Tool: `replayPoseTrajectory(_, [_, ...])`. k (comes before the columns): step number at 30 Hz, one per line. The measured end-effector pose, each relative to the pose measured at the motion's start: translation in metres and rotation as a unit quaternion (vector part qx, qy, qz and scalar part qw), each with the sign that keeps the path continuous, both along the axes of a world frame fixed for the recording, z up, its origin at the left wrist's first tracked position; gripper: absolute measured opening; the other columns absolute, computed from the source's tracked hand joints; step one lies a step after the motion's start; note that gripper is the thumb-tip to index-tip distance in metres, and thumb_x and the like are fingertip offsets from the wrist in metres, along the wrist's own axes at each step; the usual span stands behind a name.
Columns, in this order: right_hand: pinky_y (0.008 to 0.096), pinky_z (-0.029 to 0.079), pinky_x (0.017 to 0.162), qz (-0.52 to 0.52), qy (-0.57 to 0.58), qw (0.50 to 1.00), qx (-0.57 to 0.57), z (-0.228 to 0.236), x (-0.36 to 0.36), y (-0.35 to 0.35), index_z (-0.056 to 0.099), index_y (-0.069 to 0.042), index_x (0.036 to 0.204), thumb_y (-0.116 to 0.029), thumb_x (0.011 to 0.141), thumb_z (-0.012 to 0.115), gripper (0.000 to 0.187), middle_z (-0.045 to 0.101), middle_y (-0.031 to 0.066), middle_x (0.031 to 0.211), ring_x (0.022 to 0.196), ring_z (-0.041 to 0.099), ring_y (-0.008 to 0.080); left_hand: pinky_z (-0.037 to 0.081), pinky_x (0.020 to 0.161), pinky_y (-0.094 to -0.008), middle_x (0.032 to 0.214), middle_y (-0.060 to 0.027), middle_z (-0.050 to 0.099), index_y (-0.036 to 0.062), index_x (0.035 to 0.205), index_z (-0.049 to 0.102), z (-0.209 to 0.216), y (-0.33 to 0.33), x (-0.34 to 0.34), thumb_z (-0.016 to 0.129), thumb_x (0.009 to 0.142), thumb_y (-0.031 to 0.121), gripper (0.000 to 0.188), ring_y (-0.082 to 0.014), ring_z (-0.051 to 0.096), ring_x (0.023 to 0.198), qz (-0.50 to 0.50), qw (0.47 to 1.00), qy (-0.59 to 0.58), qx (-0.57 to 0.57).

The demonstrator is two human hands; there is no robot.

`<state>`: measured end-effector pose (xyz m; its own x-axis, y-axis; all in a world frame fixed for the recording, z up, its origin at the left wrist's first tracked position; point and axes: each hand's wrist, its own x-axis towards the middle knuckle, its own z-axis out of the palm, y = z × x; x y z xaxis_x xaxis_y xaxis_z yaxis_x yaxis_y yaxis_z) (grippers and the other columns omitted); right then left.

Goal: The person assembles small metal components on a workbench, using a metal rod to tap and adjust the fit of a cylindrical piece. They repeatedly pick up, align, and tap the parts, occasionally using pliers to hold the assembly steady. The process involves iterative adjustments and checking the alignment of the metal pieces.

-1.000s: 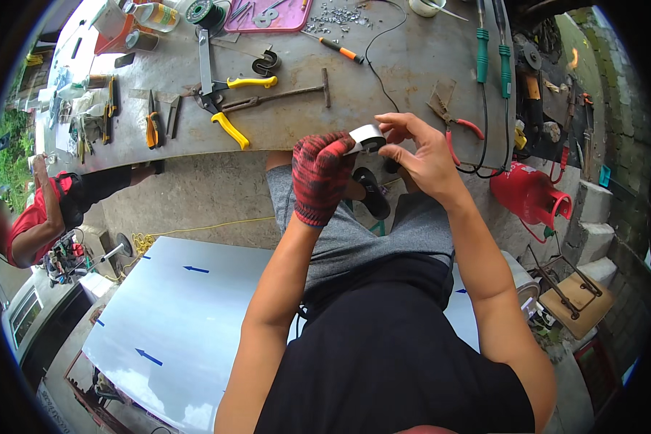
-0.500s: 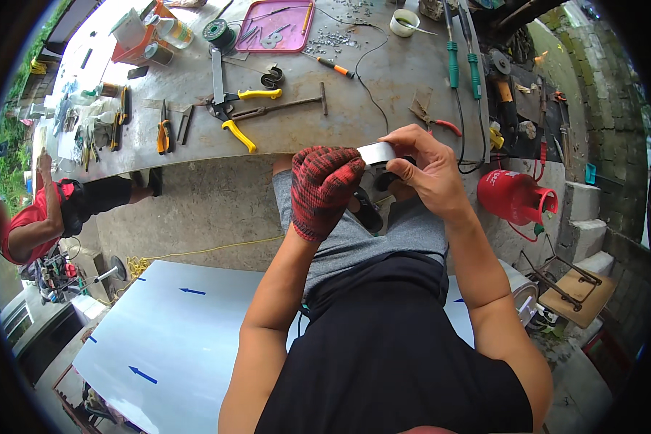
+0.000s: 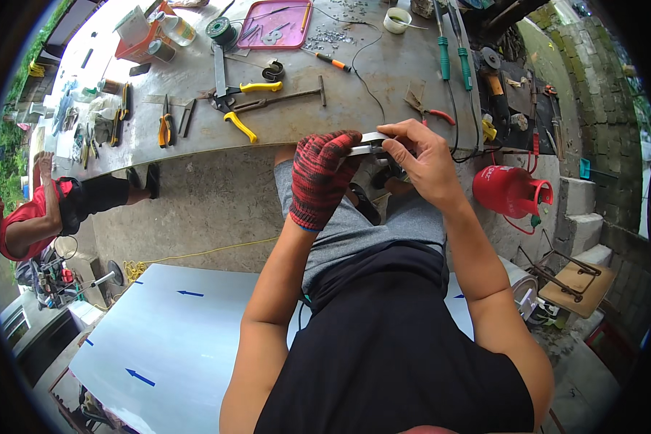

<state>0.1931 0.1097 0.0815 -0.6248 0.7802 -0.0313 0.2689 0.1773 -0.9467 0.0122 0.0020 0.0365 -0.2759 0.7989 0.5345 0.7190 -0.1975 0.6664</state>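
A small metal piece (image 3: 372, 142) is held between both hands in front of the body, just below the near edge of the surface (image 3: 383, 72). The left hand (image 3: 322, 177), in a red-and-black glove, is closed on the piece's left end, its fingers curled around it. The bare right hand (image 3: 423, 159) is pinched on the right end, thumb and fingers narrow on the metal. On the surface beyond lie yellow-handled snips (image 3: 242, 101), a hammer (image 3: 286, 98), a pink tray (image 3: 275, 23) and green-handled tools (image 3: 452, 47). A red gas cylinder (image 3: 510, 189) stands to the right, and a white sheet (image 3: 166, 336) lies at lower left.
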Motion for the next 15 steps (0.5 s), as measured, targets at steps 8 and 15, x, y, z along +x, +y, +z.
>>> replayPoseTrajectory(8, [0.0279,0.052,0.075,-0.028,-0.041,0.999,0.007,0.007,-0.004,-0.005,0.074,-0.001,0.114,-0.017,0.097,0.073,0.024,0.072,0.0074,0.097,0.083,0.067,0.0131,0.057,0.08,-0.0358,0.098,-0.0072,0.075,0.0112,0.115,0.074,0.004,0.0,-0.001,0.087,0.078,0.01,0.04,-0.0232,0.073,0.09,0.0,0.997,-0.045,-0.057])
replayPoseTrajectory(15, [0.0306,0.052,0.071,-0.033,-0.101,0.994,0.041,-0.018,-0.011,0.015,0.074,0.0,0.111,-0.017,0.097,0.071,0.022,0.073,0.0104,0.096,0.077,0.066,0.015,0.057,0.08,-0.0365,0.098,-0.0096,0.076,0.0088,0.11,0.076,-0.024,0.004,-0.014,0.086,0.078,0.012,0.034,-0.0256,0.073,0.089,0.005,0.989,-0.105,-0.101])
